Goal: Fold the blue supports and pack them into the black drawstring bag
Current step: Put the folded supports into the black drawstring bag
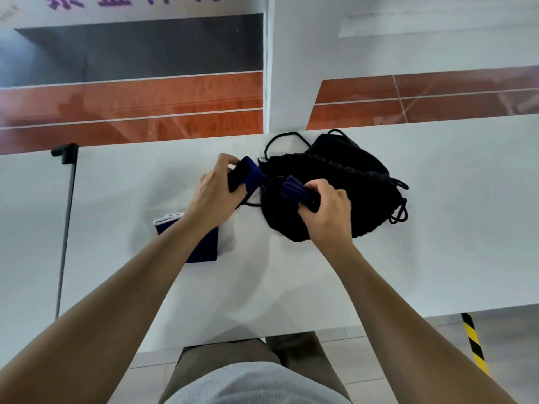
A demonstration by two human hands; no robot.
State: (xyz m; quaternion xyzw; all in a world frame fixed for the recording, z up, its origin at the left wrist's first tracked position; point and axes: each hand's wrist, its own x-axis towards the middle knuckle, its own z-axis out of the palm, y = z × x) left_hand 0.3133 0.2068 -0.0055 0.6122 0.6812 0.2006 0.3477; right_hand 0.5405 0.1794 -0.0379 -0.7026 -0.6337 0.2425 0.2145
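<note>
The black drawstring bag point(344, 176) lies crumpled on the white table point(408, 243), its cords looping out at the back and right. My left hand point(217, 189) grips a folded blue support point(253, 173) just left of the bag. My right hand point(328, 212) holds another folded blue support point(294, 191) over the bag's near left part; whether it also pinches the bag's fabric I cannot tell. A third blue support point(204, 246), with a white edge, lies flat on the table under my left forearm, partly hidden.
A black clamp and thin pole point(65, 217) stand at the table's left side. A white pillar point(285, 83) rises behind the table's far edge. A yellow-black striped post point(474, 342) shows below the near edge at right.
</note>
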